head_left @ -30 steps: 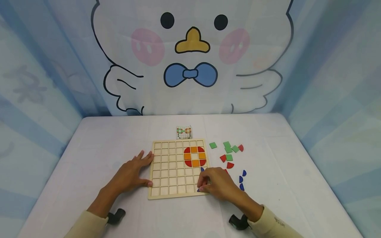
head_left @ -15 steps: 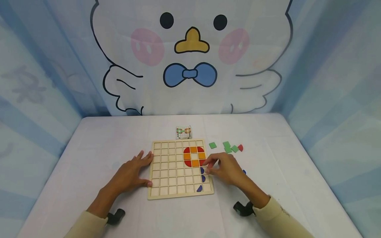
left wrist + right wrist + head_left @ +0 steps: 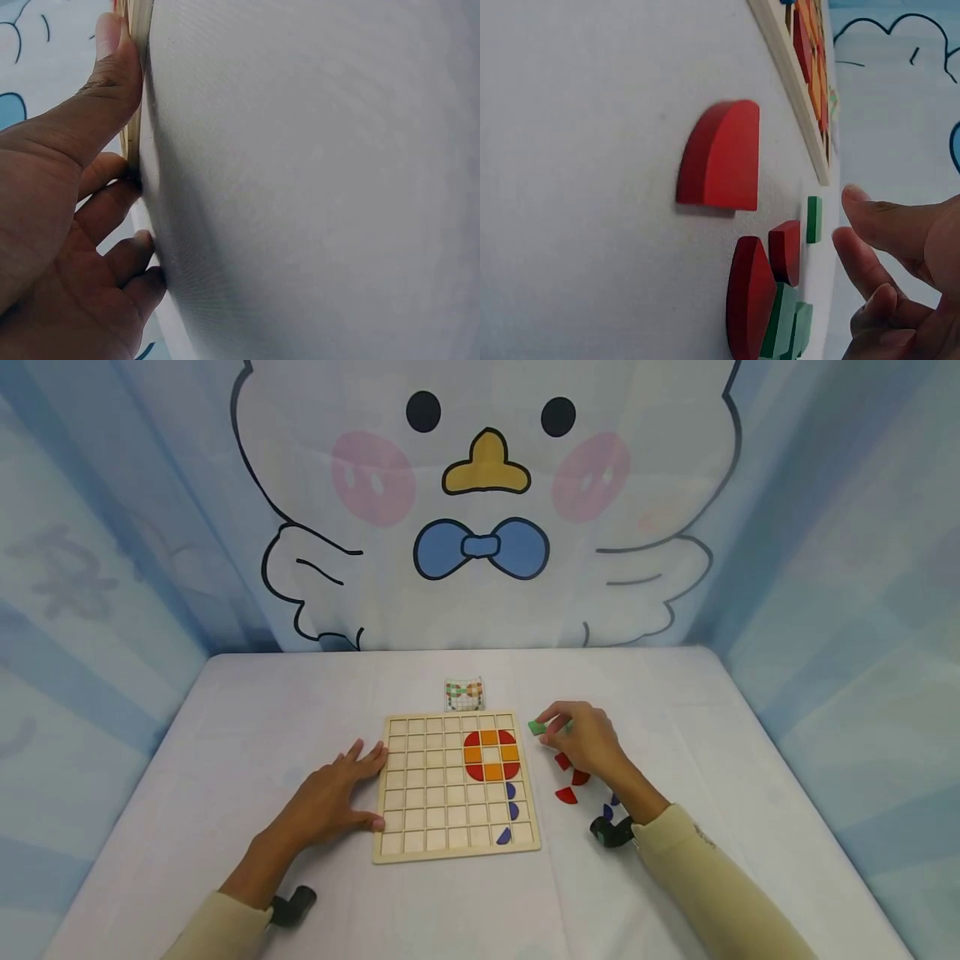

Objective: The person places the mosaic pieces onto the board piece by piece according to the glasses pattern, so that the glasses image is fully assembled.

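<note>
My left hand (image 3: pixel 337 797) rests at the left edge of a wooden grid board (image 3: pixel 436 816), fingers spread and thumb at its side. In the left wrist view the thumb (image 3: pixel 105 90) lies along the board's edge. A ring of red and orange tiles (image 3: pixel 492 772) fills cells at upper right; below it sit three blue pieces (image 3: pixel 503 836), the lowest slanted. Right of the board, my right hand (image 3: pixel 585 737) reaches toward a green square tile (image 3: pixel 537 727). In the right wrist view, thumb and forefinger are apart beside that green tile (image 3: pixel 814 219), which lies on the table.
A small pattern card (image 3: pixel 464 694) lies behind the board. Red quarter-round pieces (image 3: pixel 566 796) and blue pieces (image 3: pixel 607 812) are scattered under and beside my right forearm. More green tiles (image 3: pixel 784 322) lie near the red ones. A printed cloth (image 3: pixel 480 602) hangs behind the table.
My right hand has left the board's lower right corner, passed its right edge and moved up to the green tiles. The lowest blue piece now shows uncovered. My left hand stays put.
</note>
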`<state>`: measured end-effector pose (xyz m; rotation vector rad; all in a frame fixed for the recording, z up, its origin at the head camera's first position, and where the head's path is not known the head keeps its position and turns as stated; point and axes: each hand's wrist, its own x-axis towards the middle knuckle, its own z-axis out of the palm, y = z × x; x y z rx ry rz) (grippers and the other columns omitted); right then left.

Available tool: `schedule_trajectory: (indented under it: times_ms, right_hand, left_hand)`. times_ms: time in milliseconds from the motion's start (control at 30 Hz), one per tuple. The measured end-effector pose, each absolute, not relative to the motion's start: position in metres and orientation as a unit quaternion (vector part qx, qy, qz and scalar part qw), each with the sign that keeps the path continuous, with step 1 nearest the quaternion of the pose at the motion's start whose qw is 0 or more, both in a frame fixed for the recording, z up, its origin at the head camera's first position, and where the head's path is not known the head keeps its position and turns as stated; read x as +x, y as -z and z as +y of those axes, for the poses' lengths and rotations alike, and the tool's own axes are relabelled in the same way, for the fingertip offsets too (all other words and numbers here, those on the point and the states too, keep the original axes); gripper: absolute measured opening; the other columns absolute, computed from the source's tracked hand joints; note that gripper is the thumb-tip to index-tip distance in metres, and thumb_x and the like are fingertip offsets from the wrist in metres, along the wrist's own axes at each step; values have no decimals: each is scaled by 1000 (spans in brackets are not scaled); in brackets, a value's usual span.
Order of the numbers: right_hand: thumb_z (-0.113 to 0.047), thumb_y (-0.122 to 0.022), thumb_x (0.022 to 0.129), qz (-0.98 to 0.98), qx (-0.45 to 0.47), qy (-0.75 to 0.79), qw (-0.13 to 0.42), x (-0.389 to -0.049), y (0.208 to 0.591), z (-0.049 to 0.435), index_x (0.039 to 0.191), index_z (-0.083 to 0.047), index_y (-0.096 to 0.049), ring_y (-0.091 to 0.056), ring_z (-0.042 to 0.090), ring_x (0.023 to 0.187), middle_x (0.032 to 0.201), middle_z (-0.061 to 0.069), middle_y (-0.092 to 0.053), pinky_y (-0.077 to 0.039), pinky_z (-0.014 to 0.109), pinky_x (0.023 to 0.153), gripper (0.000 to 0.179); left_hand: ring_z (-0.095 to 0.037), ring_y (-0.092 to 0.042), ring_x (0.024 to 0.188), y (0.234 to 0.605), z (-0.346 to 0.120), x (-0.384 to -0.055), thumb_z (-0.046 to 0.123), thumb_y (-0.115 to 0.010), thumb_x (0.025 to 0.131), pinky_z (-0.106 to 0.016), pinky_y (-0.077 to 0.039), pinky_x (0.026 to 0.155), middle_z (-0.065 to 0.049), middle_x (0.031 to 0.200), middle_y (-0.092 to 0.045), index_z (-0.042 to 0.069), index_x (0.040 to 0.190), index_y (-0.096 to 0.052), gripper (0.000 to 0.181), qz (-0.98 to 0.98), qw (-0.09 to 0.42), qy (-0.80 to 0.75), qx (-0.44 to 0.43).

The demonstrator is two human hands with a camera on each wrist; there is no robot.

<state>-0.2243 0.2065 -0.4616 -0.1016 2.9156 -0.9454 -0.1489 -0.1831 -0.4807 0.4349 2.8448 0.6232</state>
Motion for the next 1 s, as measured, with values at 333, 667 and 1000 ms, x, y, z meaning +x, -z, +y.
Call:
schedule_trajectory:
  times_ms: [333, 667, 1000]
  right_hand:
    - [-22, -80, 96, 965, -29, 256, 48, -244, 467, 207, 121, -20, -78, -62, 24, 83, 101, 7, -74, -55, 30, 66, 26]
    - [-20, -81, 94, 964, -41, 262, 28, -243, 466, 200, 104, -20, -73, -63, 25, 84, 102, 8, -73, -54, 31, 63, 13]
    - [-22, -83, 94, 946, -70, 316, 9, -227, 457, 173, 98, -23, -72, -58, 24, 84, 96, 1, -74, -48, 31, 66, 12]
  left_hand:
    - [-53, -32, 157, 482, -183, -150, 43, -96, 71, -72, -34, 121, -13, 171, -36, 13, 165, -38, 114, 962, 93, -210, 151]
    - [-55, -33, 155, 482, -183, -149, 44, -96, 71, -72, -35, 120, -13, 171, -36, 13, 165, -38, 114, 962, 92, -210, 151]
    - [-54, -32, 156, 481, -183, -149, 44, -96, 71, -73, -35, 120, -13, 171, -36, 13, 165, -38, 115, 963, 96, -207, 146]
